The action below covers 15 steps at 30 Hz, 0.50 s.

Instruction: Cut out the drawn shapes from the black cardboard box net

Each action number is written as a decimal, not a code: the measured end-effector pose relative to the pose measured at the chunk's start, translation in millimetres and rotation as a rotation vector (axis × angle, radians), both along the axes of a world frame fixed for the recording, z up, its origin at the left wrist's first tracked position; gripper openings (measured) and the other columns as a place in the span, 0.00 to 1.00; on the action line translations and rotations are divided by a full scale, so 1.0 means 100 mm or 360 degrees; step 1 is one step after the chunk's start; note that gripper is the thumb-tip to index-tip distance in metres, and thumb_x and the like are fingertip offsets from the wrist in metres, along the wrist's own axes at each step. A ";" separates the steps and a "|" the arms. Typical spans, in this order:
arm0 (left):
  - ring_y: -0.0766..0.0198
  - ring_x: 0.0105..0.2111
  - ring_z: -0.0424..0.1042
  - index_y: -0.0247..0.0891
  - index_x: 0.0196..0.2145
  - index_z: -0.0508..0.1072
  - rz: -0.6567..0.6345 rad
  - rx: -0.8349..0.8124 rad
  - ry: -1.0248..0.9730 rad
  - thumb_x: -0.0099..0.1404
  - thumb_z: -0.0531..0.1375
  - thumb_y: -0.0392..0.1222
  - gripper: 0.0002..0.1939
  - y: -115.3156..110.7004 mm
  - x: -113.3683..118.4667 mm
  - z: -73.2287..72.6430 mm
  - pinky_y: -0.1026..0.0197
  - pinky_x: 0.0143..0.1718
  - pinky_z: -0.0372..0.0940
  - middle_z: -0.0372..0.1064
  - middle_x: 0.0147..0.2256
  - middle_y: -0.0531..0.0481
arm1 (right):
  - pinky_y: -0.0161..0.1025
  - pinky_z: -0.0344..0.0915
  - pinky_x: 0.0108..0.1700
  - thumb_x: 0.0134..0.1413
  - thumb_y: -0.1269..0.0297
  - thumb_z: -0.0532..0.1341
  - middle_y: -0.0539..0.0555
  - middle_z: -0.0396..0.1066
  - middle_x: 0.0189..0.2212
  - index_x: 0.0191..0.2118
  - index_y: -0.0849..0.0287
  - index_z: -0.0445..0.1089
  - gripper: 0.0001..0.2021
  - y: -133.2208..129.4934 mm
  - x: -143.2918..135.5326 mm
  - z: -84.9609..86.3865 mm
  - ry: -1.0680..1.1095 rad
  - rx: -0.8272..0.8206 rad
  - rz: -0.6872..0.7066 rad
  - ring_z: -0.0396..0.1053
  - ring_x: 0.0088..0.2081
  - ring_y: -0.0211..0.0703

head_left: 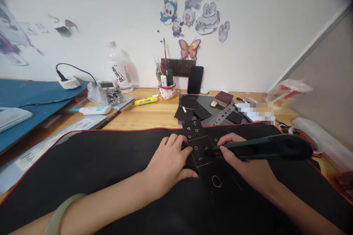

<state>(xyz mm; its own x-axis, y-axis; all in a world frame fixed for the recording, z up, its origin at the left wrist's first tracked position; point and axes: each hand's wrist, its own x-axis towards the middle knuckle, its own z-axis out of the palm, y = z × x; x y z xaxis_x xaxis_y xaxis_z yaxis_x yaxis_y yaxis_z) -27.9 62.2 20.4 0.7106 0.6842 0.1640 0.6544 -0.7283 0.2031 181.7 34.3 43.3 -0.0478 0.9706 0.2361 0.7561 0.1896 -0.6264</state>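
Note:
A black card sheet (pixel 203 151) with white-outlined shapes and straight lines lies on the dark mat. My left hand (pixel 171 158) rests flat across the sheet's left side, its fingers stretched out and thumb apart, holding nothing. Between the fingertips of my right hand (pixel 248 165) is a long dark-green, pen-like tool (pixel 264 147), gripped near its narrow end. Its tip meets or hovers just over the sheet by a small drawn shape; contact cannot be made out. The wide rounded end of the tool points right. Its exact kind is unclear.
Behind the mat (pixel 121 154) lie black card pieces (pixel 187 108), a stencil ruler (pixel 220 115) and a brown box (pixel 223 98). A phone (pixel 195 80) leans at the wall beside a pen cup (pixel 167 91). A yellow glue stick (pixel 146 101) and water bottle (pixel 120 69) are left.

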 end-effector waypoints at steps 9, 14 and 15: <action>0.60 0.40 0.65 0.33 0.42 0.69 -0.0412 0.0172 -0.0003 0.65 0.49 0.31 0.12 -0.11 0.04 -0.20 0.62 0.31 0.68 0.67 0.42 0.44 | 0.33 0.63 0.30 0.48 0.67 0.55 0.47 0.70 0.25 0.29 0.54 0.68 0.04 0.10 -0.08 -0.19 -0.0002 -0.0238 0.0120 0.67 0.27 0.37; 0.61 0.34 0.66 0.32 0.43 0.68 -0.0363 0.0244 -0.0020 0.66 0.48 0.33 0.12 -0.08 0.07 -0.25 0.64 0.22 0.67 0.69 0.40 0.46 | 0.30 0.60 0.20 0.49 0.67 0.54 0.44 0.63 0.17 0.29 0.55 0.66 0.04 0.08 -0.18 -0.28 0.0142 -0.0342 -0.0012 0.62 0.18 0.33; 0.61 0.34 0.66 0.32 0.43 0.68 -0.0351 0.0247 -0.0027 0.66 0.47 0.33 0.12 -0.08 0.07 -0.25 0.64 0.21 0.67 0.69 0.40 0.46 | 0.30 0.60 0.20 0.49 0.67 0.54 0.44 0.62 0.17 0.29 0.55 0.65 0.04 0.07 -0.19 -0.31 0.0185 -0.0382 -0.0007 0.62 0.17 0.33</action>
<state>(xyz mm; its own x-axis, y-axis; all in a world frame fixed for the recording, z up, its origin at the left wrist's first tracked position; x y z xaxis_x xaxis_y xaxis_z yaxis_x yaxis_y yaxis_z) -20.9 54.5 -4.9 0.8359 0.4789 0.2680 0.4738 -0.8762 0.0878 162.4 40.9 12.5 -0.0293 0.9996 0.0026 0.6769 0.0217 -0.7358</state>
